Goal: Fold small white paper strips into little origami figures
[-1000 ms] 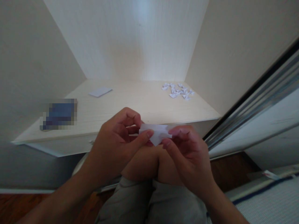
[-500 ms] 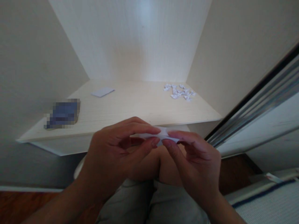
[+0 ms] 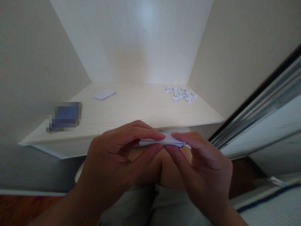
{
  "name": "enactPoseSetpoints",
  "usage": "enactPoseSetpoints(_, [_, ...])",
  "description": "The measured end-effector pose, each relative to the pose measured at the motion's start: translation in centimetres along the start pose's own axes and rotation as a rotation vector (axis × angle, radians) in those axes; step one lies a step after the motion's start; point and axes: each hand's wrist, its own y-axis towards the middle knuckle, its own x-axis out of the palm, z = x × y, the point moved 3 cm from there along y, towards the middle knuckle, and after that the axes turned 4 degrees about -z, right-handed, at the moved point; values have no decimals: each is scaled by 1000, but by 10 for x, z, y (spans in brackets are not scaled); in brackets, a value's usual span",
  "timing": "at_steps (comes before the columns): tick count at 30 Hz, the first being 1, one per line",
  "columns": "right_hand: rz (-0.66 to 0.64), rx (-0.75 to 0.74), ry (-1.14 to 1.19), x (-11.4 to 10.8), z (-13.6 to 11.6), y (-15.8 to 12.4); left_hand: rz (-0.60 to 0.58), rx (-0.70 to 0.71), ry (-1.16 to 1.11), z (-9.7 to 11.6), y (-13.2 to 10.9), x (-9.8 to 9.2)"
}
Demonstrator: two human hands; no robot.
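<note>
A small folded piece of white paper (image 3: 168, 141) is held between both hands, above my lap and just in front of the desk edge. My left hand (image 3: 117, 157) pinches its left part between thumb and index finger. My right hand (image 3: 202, 163) grips the right part the same way, the two thumbs almost meeting under the paper. Layers show along its near edge. Part of the paper lies hidden behind the fingertips.
On the pale desk (image 3: 136, 110), several small folded white paper pieces (image 3: 181, 94) lie in a cluster at the back right. A flat white paper stack (image 3: 104, 94) rests at the back left. A blurred-out dark blue object (image 3: 66, 116) lies near the left front edge.
The paper has gone from pinched and uneven to a flatter, longer strip. My right hand has shifted slightly right and down, and both hands keep their hold.
</note>
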Motion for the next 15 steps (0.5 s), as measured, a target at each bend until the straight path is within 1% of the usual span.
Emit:
enactPoseSetpoints(3, [5,6,-6,-2,-1,1,-29,44,80,2,4,1])
enactPoseSetpoints(7, [15,35,43,-2,0,3,-50,98,155,3,9,4])
enactPoseSetpoints(12, [-5,-39,19,-3,-2,7,-67,110,211,3,10,4])
enactPoseSetpoints(15, [-22,-36,-45,-5,-3,10,-44,125,200,5,9,4])
